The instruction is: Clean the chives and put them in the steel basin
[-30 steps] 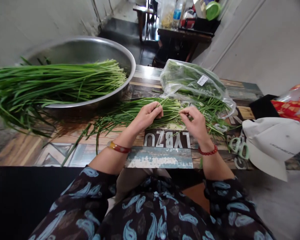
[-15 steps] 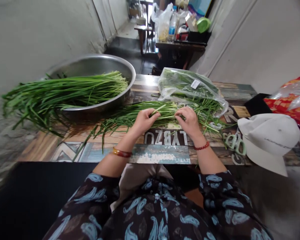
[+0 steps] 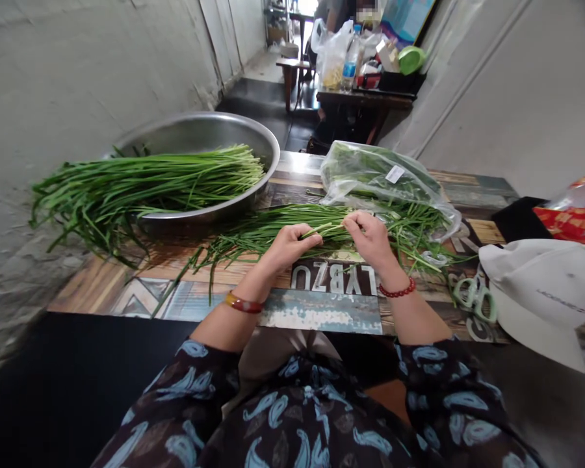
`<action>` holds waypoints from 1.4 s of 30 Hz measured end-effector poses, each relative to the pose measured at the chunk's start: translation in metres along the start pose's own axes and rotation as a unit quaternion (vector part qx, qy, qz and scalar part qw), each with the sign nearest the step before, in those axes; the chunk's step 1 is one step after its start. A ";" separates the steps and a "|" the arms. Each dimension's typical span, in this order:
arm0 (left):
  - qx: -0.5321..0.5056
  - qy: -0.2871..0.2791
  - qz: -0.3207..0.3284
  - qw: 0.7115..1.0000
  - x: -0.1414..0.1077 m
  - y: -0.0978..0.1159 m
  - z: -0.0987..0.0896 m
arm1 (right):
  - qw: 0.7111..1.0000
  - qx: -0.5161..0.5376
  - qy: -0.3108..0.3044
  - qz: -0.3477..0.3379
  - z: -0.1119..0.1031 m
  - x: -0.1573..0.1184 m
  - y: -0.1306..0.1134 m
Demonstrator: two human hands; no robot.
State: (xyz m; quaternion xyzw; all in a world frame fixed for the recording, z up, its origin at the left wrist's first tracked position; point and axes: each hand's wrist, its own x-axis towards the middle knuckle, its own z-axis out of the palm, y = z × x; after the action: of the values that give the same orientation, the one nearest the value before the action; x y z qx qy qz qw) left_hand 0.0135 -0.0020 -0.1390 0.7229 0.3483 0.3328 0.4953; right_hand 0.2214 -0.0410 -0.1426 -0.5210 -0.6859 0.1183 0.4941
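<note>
I have the left hand [image 3: 290,250] and the right hand [image 3: 370,239] curled and just apart, each pinching green chive stems [image 3: 268,233] from the loose pile lying on the worktop [image 3: 322,317] under them. A light, even pinch seems best here, so the thin stems don't crush. Ahead of the left hand, a steel basin [image 3: 275,153] carries a long bundle of chives [image 3: 151,185]; ahead of the right, a clear plastic bag [image 3: 341,185] holds more greens [image 3: 375,166].
</note>
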 end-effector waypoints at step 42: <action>-0.041 -0.041 -0.036 0.998 0.001 -0.004 0.003 | 0.996 -0.027 -0.008 -0.082 0.011 -0.009 -0.008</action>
State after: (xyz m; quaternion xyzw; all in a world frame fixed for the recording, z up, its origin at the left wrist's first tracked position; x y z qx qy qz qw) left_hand 0.0163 -0.0014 -0.1437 0.7021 0.3395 0.2989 0.5500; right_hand 0.2076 -0.0477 -0.1479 -0.4754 -0.7330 0.0624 0.4824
